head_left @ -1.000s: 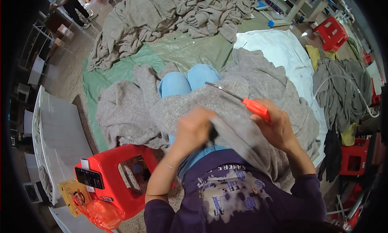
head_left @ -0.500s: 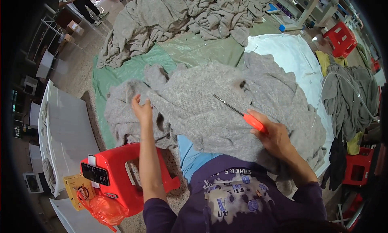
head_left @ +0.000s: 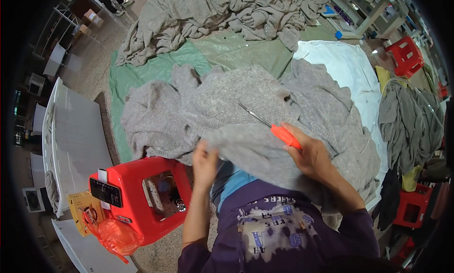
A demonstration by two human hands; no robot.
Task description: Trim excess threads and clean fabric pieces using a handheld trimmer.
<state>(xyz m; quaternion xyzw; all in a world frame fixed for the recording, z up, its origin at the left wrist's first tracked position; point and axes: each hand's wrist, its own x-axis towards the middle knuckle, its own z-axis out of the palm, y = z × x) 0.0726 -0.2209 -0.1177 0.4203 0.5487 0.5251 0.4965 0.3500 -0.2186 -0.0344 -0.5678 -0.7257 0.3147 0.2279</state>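
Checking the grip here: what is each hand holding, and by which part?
Right hand: scissors, by the orange handle. Left hand: grey knit cloth, at its near edge.

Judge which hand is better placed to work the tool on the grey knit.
Right, probably. The right hand grips the orange-handled tool, its metal tip lying on the grey knit fabric. The left hand only grips the fabric's near edge.

Speckled concrete floor (head_left: 90,74) all around, a green tarp (head_left: 142,74) spread across it, a white sheet (head_left: 350,69) at the tarp's right edge. Red stools (head_left: 406,55) far right, white panel (head_left: 75,140) lying left, pale shelving (head_left: 373,13) up top.
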